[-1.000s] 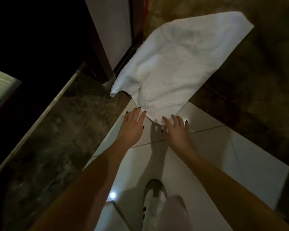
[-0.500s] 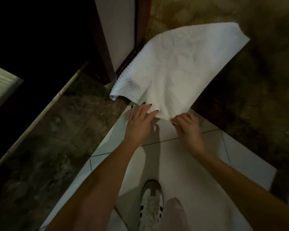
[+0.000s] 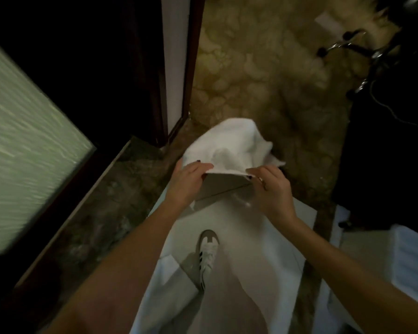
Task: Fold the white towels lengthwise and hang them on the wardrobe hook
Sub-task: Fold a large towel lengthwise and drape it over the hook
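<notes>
White towel, left hand pinching, right hand pinching

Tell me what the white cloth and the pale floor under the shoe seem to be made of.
The white towel looks like soft cotton cloth: it sags and bunches between the left hand and right hand. The pale floor tile seems glazed ceramic: smooth, faintly shiny, with a joint line.

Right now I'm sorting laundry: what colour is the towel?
White towel, seen best in head view.
</notes>
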A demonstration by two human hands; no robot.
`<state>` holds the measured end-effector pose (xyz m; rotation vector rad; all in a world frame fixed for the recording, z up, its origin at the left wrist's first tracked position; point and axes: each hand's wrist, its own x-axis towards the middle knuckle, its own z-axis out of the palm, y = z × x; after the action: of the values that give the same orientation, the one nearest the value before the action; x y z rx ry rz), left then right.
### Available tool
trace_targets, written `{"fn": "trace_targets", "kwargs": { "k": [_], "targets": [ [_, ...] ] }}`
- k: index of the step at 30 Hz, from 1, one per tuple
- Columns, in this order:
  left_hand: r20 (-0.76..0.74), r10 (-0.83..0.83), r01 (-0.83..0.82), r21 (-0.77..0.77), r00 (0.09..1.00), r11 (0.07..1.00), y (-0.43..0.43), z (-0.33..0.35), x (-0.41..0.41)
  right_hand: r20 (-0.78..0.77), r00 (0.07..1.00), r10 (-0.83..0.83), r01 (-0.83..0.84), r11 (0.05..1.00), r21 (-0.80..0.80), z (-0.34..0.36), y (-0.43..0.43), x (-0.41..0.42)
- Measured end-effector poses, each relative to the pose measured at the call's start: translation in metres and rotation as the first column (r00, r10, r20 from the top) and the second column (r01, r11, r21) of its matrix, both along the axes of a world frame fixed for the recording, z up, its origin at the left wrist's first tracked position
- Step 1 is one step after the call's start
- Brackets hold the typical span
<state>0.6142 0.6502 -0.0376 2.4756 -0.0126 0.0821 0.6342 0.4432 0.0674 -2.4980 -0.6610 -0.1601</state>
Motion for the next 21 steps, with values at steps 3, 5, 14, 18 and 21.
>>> {"fn": "trace_targets", "kwargs": {
  "k": [3,5,14,18,21],
  "targets": [
    [-0.056,0.041,-0.045,-0.073,0.998,0.996,-0.004,0.079,-0.036,0.005,0.994,-0.113,0.112,0.992,0.063,0.091,-0.005,-0.028],
    [-0.092,0.054,-0.059,-0.057,0.994,0.997,-0.004,0.130,-0.063,-0.014,0.982,-0.190,0.190,0.977,0.100,0.152,-0.008,-0.049],
    [-0.117,0.028,-0.036,-0.063,0.993,0.997,0.031,0.337,-0.188,0.011,0.915,-0.404,0.392,0.892,0.224,0.372,-0.037,-0.158],
    [-0.008,-0.021,0.020,-0.089,1.000,0.996,0.031,0.415,-0.230,0.050,0.893,-0.447,0.423,0.872,0.245,0.439,-0.052,-0.219],
    [0.081,-0.002,0.015,-0.163,0.997,0.986,0.027,0.453,-0.263,0.031,0.896,-0.443,0.420,0.869,0.262,0.476,-0.060,-0.259]
  ]
}}
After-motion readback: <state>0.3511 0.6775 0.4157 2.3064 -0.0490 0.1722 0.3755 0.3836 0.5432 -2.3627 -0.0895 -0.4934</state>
